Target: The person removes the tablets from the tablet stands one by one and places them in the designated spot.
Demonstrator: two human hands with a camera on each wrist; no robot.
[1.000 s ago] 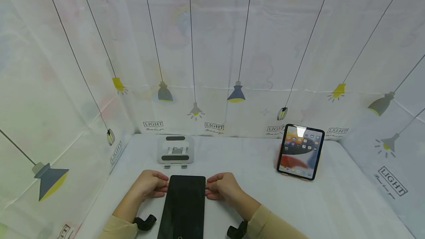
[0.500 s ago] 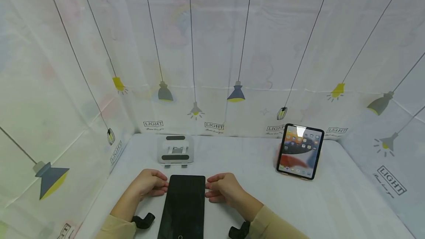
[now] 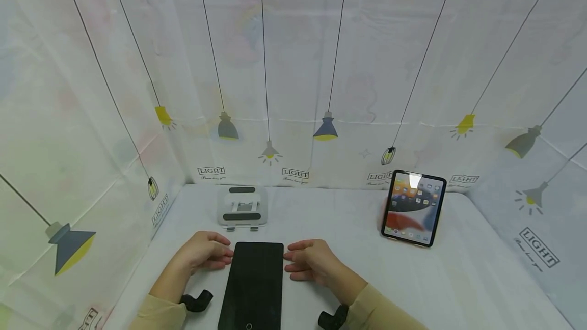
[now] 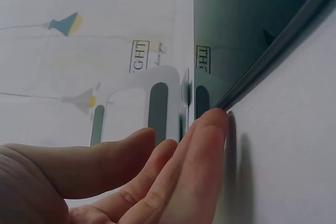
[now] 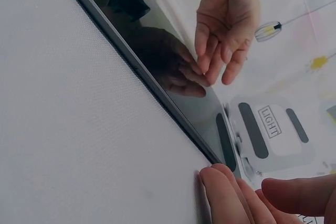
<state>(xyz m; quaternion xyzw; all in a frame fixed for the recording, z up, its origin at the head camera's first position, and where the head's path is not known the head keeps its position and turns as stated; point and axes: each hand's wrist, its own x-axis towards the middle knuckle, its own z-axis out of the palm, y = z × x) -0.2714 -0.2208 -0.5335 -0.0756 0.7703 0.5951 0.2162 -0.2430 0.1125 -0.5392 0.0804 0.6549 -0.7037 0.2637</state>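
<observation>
A black tablet (image 3: pixel 253 289) with a dark screen and a small round button at its near end lies flat on the white-covered table (image 3: pixel 348 258). At its left edge rests my left hand (image 3: pixel 204 253), fingers relaxed and fingertips right at the side. My right hand (image 3: pixel 316 261) is at the opposite edge, its fingers loosely extended and slightly spread toward the tablet. In the left wrist view, the fingertips (image 4: pixel 215 121) meet the tablet's corner. From the right wrist, the fingertips (image 5: pixel 218 174) appear close by the tablet's far corner. Neither hand grips it.
Beyond the tablet lies a grey-white folding stand (image 3: pixel 243 208) with dark pads. At the back right, a second tablet (image 3: pixel 414 209) with a lit screen leans upright. Black wrist mounts (image 3: pixel 198 301) show at both wrists. A lamp-printed curtain (image 3: pixel 293 65) hangs behind the table.
Both forearms have shifted slightly outward. My right hand has drawn a little to the right and its fingers have spread; the black tablet has stayed in place.
</observation>
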